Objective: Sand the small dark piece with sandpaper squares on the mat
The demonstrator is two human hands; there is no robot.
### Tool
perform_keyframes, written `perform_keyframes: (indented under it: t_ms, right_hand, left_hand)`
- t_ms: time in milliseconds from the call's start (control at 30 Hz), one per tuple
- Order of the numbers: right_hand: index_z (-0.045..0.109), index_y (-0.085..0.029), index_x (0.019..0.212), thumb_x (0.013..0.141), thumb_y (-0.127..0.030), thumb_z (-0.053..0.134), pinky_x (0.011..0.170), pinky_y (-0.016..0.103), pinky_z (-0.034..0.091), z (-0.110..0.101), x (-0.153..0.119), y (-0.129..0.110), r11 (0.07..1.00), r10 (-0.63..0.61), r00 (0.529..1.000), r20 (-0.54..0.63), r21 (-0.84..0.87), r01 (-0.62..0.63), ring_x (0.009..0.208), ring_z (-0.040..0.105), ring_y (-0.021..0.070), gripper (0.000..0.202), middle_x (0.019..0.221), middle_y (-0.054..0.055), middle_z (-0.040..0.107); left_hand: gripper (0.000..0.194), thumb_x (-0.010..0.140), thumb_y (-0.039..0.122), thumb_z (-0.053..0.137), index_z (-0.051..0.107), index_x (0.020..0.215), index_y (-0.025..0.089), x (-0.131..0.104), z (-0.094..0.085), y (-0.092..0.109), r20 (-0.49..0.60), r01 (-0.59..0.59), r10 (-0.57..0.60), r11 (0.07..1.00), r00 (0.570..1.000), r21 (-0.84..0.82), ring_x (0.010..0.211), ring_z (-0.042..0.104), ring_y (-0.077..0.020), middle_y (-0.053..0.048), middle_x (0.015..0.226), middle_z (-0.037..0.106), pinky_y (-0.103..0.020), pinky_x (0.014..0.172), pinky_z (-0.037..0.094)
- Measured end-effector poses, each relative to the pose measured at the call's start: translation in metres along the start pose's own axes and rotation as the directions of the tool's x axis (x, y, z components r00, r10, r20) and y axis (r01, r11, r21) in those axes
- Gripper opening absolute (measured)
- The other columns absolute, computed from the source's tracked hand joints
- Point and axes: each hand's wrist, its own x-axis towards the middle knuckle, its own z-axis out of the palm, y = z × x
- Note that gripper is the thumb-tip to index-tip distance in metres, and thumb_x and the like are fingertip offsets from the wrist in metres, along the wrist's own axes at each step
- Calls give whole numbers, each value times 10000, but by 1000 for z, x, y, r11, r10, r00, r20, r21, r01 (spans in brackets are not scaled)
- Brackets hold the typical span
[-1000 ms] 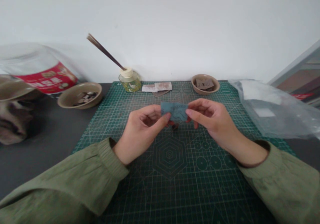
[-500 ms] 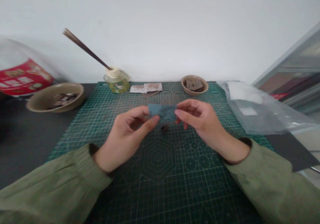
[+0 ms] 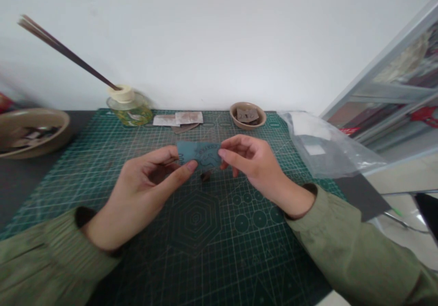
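Observation:
A small blue printed paper is stretched between my two hands above the green cutting mat. My left hand pinches its left end, thumb in front and fingers behind. At the other end, my right hand grips the paper between thumb and fingertips. Dark lettering and line drawing show on the side facing me; I cannot tell whether it is a loose slip or a flat packet. Just below it, a small dark brown piece lies on the mat.
White packets lie at the mat's back edge beside a reed diffuser. A small bowl holds brown paper pieces. A larger bowl with dark pieces stands at left. A clear plastic bag covers the right edge, near a shelf.
The camera view has turned to the right, so everything appears shifted left. Both hands keep hold of the blue paper, which looks sharper now.

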Motion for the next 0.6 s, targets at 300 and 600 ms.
perform_keyframes:
  t_ms: [300, 600]
  right_hand:
    - [797, -220, 1024, 838, -432, 995, 504, 243, 538, 0, 0, 1, 1000, -2, 1000, -9, 6, 2, 759, 782, 186, 345, 907, 30, 831]
    - [801, -211, 1021, 841, -404, 997, 497, 236, 540, 1, 0, 0, 1000, -13, 1000, -17, 13, 13, 742, 781, 177, 328, 885, 26, 826]
  left_hand:
    - [156, 960, 356, 844, 825, 916, 208, 1, 1, 4, 26, -22, 22, 1000, 999, 13, 724, 685, -160, -14, 939, 853, -247, 646, 539]
    - [184, 981, 391, 842, 828, 950, 211, -1, -2, 0, 34, -29, 28, 999, 999, 23, 640, 562, -123, 19, 775, 723, -222, 569, 446]
